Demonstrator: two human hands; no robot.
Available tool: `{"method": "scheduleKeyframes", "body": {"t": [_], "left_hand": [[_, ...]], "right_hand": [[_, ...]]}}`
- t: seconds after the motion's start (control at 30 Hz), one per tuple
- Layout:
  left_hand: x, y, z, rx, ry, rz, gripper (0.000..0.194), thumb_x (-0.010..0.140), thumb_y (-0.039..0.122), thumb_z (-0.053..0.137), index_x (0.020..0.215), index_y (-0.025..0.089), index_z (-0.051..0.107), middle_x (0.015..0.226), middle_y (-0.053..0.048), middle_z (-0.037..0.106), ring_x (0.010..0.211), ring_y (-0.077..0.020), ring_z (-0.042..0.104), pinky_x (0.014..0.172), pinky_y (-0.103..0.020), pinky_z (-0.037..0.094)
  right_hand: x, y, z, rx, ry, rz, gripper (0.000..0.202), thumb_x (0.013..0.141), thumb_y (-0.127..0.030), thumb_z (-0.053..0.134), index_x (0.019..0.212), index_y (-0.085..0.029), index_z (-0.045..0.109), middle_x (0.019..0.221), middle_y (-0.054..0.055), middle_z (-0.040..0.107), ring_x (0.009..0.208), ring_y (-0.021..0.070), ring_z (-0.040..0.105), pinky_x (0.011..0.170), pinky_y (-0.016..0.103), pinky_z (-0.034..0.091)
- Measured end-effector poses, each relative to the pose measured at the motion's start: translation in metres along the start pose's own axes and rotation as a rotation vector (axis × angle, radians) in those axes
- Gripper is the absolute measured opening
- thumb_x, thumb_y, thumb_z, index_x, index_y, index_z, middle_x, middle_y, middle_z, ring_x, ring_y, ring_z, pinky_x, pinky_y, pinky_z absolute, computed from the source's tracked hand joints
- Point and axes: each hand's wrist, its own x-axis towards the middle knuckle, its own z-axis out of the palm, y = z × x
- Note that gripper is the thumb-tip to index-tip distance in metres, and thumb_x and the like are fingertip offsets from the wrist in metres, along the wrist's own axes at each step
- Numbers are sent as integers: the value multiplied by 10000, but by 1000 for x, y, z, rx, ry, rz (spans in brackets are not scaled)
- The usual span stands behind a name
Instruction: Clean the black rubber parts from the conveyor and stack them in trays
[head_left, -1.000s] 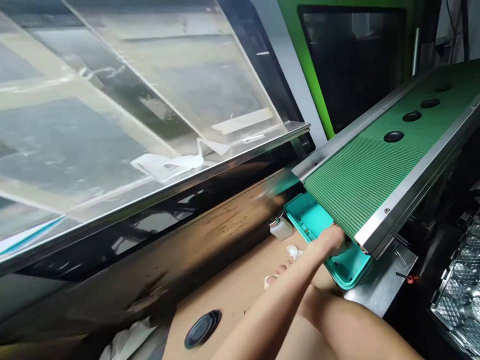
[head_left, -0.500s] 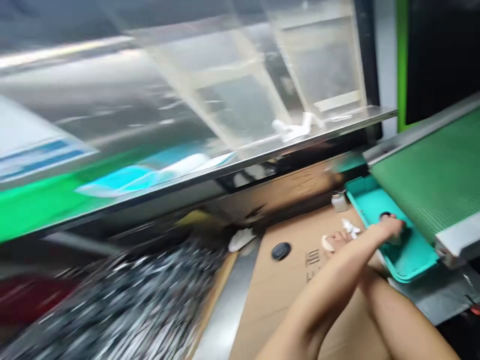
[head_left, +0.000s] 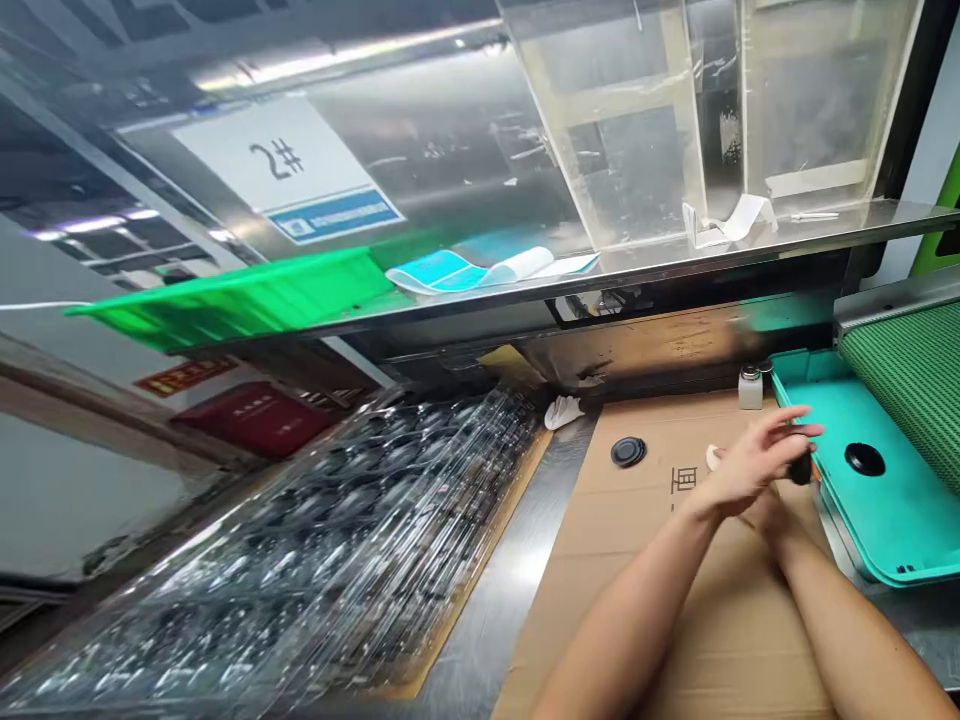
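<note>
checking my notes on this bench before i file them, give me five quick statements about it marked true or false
1. A black disc lies in the teal tray. True.
2. The white bottle has tipped over. False: the white bottle stands upright.
3. A dark round part lies on the cardboard. True.
4. The left hand is clenched in a fist. False: the left hand has its fingers extended.
5. The sign behind the shelf reads 5#. False: the sign reads 2#.
</note>
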Motion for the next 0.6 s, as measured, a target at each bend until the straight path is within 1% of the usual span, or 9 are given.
{"method": "scheduleKeyframes", "body": {"t": [0.03,0.1,0.17,0.27,0.33,0.43,0.5,0.53,0.6], "left_hand": [[-21,0,-17,-206,68,-45,419,944,442,596,1294,214,622,1377,-151,637,1191,-293,650,910,-440,564],[-59,-6,-51,-512,257,-121,404,947,500,600,1191,182,646,1336,-170,660,1126,-272,683,806,-360,582],[-86,-19,-82,-689,411,-176,385,977,498,556,1098,147,659,1274,-183,687,1063,-243,704,727,-282,566],[-107,-39,-113,-811,513,-213,388,1024,463,464,1081,130,655,1204,-195,707,1002,-235,716,663,-258,546],[-110,-48,-125,-832,545,-207,395,1037,452,423,1091,132,648,1168,-199,715,970,-241,720,645,-270,540],[-107,-55,-135,-831,601,-182,402,1044,449,396,1130,139,636,1153,-196,718,925,-240,722,631,-280,529],[-104,-57,-135,-834,637,-174,398,1046,440,391,1188,151,625,1161,-182,719,921,-231,720,638,-282,530],[-102,-58,-134,-839,647,-172,396,1049,431,387,1212,157,621,1165,-172,721,926,-224,718,652,-286,536],[-100,-60,-128,-869,632,-179,401,1054,429,377,1227,164,625,1175,-150,723,960,-214,715,725,-307,564]], "right_hand": [[0,-2,-2,-5,-36,-7,384,1001,-395,374,1069,-250,723,1032,113,648,1087,280,574,916,482,459],[0,-7,-9,-33,-179,-24,320,966,-388,470,1085,-245,730,1030,96,667,1040,268,575,938,455,457],[1,-11,-15,-85,-326,-15,311,920,-382,571,1158,-247,721,1092,90,683,1066,271,558,992,434,432],[5,-15,-22,-180,-495,1,394,923,-352,577,1291,-250,674,1217,96,662,1184,289,510,1086,437,358],[9,-17,-24,-187,-504,3,386,929,-319,559,1288,-242,676,1235,96,659,1199,287,511,1107,433,345],[12,-28,-25,-108,-353,30,372,962,-340,534,1278,-202,671,1239,111,660,1178,269,545,1099,421,382],[9,-44,-23,-36,-243,33,389,980,-395,540,1291,-193,661,1247,121,653,1172,266,555,1083,425,412],[6,-54,-20,-4,-223,18,391,984,-414,547,1286,-197,667,1246,123,649,1160,267,557,1060,425,433],[-2,-74,-14,42,-268,-48,364,994,-421,546,1252,-213,697,1239,122,641,1111,267,556,997,417,474]]}}
